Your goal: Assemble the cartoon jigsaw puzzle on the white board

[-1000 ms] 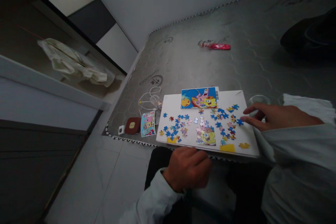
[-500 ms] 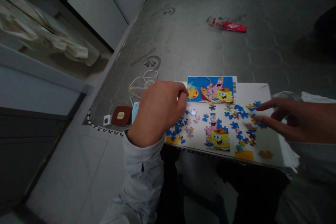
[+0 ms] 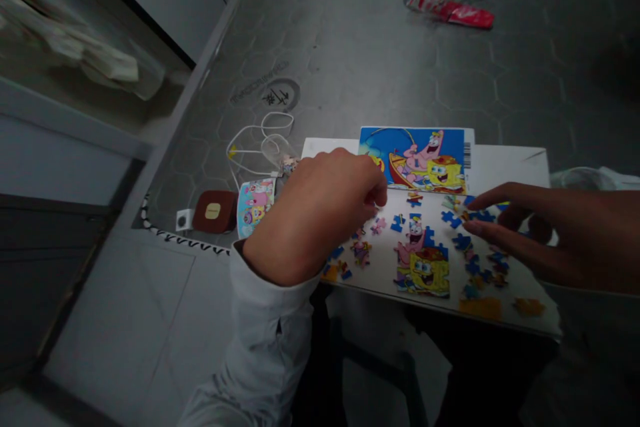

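Observation:
Loose jigsaw puzzle pieces lie on a white board [image 3: 380, 273], around a partly joined puzzle section [image 3: 425, 263] with a yellow square face and a pink figure. Above them is the blue picture card [image 3: 380, 140] showing the same characters. My left hand [image 3: 315, 213] hovers over the board's left side, its fingers curled together; whatever is in them is hidden. My right hand [image 3: 545, 230] is over the right-hand pieces, thumb and forefinger pinching a small puzzle piece [image 3: 463, 216] just below the card's right corner.
Left of the board are a cartoon-printed packet [image 3: 256, 203], a brown box [image 3: 215, 211], a white plug [image 3: 184, 220] and a looped white cable [image 3: 245, 130]. A red wrapper [image 3: 467, 15] lies farther back on the grey mat [image 3: 360, 67]. Clear plastic [image 3: 583, 178] sits at right.
My right hand has moved left over the board, with the puzzle piece between its fingertips. My left hand stays curled and has shifted slightly right in view. The camera view has tilted down.

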`<state>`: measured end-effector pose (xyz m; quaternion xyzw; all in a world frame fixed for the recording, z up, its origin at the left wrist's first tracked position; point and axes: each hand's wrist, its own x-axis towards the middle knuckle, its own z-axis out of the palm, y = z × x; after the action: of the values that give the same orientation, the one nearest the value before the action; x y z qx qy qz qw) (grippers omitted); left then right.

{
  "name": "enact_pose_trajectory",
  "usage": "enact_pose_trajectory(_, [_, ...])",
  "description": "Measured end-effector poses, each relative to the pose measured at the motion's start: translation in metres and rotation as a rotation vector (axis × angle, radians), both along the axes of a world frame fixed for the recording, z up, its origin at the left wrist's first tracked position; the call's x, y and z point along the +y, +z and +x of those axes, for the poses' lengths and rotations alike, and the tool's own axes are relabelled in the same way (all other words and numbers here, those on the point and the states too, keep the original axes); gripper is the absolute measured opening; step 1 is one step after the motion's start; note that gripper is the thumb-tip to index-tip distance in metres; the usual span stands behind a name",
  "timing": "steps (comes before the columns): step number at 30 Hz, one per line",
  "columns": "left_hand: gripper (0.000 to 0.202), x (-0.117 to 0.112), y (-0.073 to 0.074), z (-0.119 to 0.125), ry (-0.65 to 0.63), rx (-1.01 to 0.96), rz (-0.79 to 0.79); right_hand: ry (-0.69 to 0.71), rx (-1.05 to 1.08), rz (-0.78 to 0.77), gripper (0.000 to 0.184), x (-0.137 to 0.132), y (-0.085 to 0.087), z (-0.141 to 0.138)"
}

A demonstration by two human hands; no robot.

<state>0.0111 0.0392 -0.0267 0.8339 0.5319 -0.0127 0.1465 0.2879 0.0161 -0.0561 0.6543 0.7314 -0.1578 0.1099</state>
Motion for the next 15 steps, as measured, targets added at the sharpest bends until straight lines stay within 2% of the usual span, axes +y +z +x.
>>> enact_pose_trajectory(3, [0.019, 0.001, -0.003, 0.002, -0.034, 0.038, 0.002, -0.018, -0.035, -0.105, 0.055, 0.004, 0.004, -0.006])
enact_pose_trajectory(7, [0.027, 0.001, -0.009, 0.003, -0.081, 0.084, -0.021, 0.027, -0.047, -0.175, 0.047, 0.006, 0.009, -0.01])
enact_pose_trajectory(10, [0.033, 0.001, -0.014, 0.005, -0.098, 0.109, -0.049, -0.006, -0.052, -0.227, 0.046, 0.005, 0.01, -0.011])
enact_pose_trajectory(15, [0.031, -0.003, -0.014, 0.01, -0.09, 0.146, -0.078, 0.005, -0.005, -0.188, 0.04, 0.001, 0.009, -0.01])
